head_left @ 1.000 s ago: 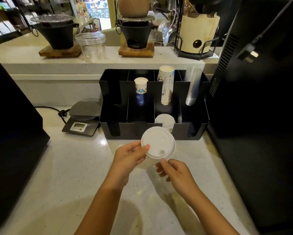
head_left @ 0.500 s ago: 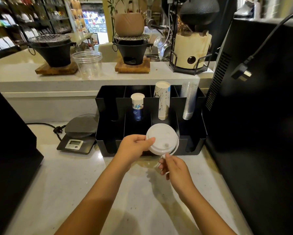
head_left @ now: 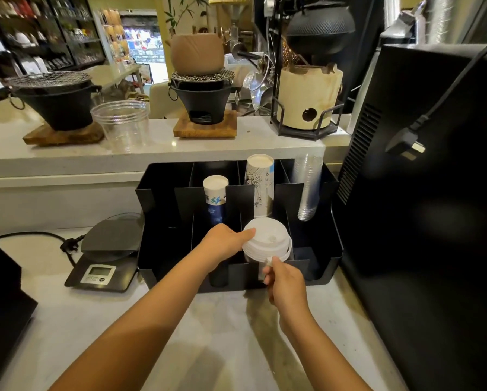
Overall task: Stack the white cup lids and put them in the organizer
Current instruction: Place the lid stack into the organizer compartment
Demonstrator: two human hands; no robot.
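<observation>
A stack of white cup lids [head_left: 267, 240] hangs over a front compartment of the black organizer [head_left: 332, 263], right of its middle. My left hand [head_left: 222, 244] grips the stack on its left side, thumb on the top lid. My right hand [head_left: 283, 277] pinches the stack's near edge from below. The compartment beneath the stack is hidden by the lids.
In the organizer's back compartments stand a short paper cup stack [head_left: 215, 193], a taller printed paper cup stack [head_left: 259, 184] and clear plastic cups [head_left: 308, 187]. A digital scale [head_left: 107, 249] sits to the left, a black machine [head_left: 434, 221] to the right. A raised shelf holds a clear cup [head_left: 122, 124] and stoves.
Both hands have carried the lid stack forward from above the counter to over the organizer's front compartment. My view has shifted, so the organizer sits lower in the frame.
</observation>
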